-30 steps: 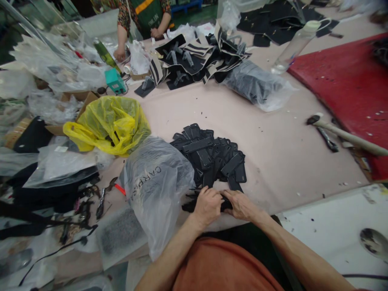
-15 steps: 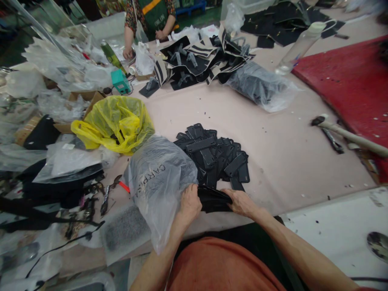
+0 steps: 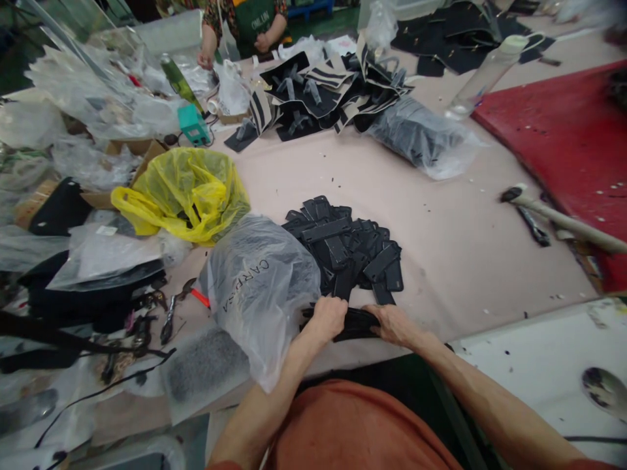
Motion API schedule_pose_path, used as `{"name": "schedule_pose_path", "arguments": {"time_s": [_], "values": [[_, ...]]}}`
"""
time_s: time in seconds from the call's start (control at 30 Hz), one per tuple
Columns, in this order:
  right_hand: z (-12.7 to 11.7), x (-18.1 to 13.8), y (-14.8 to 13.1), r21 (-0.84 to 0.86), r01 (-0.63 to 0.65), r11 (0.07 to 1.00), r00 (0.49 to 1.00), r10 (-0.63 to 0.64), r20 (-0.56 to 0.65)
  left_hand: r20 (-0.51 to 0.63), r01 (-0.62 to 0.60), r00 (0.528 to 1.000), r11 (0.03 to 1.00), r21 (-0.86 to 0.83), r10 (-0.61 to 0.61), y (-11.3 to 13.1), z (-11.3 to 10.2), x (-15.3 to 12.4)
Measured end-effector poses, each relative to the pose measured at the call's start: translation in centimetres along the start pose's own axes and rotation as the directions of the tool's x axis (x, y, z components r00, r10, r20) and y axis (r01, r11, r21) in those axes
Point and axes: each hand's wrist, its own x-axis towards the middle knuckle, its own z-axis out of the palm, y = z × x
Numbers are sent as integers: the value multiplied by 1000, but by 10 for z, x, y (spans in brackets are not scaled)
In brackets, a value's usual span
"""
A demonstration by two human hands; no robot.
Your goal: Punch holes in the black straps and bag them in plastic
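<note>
Both of my hands are at the near edge of the table, closed around a stack of thin black strips [image 3: 360, 324]. My left hand [image 3: 329, 320] grips its left part, and my right hand [image 3: 394, 324] holds its right end. Just beyond lies a loose pile of black rectangular tags with rounded ends [image 3: 337, 245]. To the left, touching the pile, sits a bulging clear plastic bag [image 3: 259, 274] with "CARPISA" lettering, partly under my left wrist. The fingertips of both hands are partly hidden by the strips.
A yellow plastic bag [image 3: 196, 192] stands beyond the clear one. Pliers [image 3: 171, 316] lie at the left. A hammer [image 3: 568, 219] rests at the right near a red board [image 3: 563, 124]. Striped black pieces [image 3: 313, 98] and a bottle [image 3: 487, 78] stand farther back, where a co-worker [image 3: 249, 29] is.
My left hand has shifted right along the strips, closer to my right hand. More strip ends now show left of it. The co-worker's hand at the back has lifted slightly.
</note>
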Motion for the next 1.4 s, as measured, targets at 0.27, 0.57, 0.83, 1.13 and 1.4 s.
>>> {"name": "schedule_pose_path", "arguments": {"time_s": [0.27, 0.57, 0.83, 1.13, 1.4], "values": [[4, -11, -8, -3, 9, 1000, 1000, -9, -17, 52, 50, 998, 996, -71, -46, 8, 10, -23], [18, -59, -10, 433, -312, 846, 784, 487, -386, 48, 6, 999, 986, -168, 2, -21, 17, 2], [106, -76, -20, 845, -473, -251, 432, 769, 471, 105, 22, 994, 980, -199, -1, -19, 15, 9], [126, -39, -28, 703, -423, -571, 294, 647, 703, 133, 94, 989, 979, -181, -71, -6, 7, 20], [123, -44, -44, 773, -340, -535, 264, 735, 625, 96, 184, 982, 953, -239, -165, 3, 14, 36]]}}
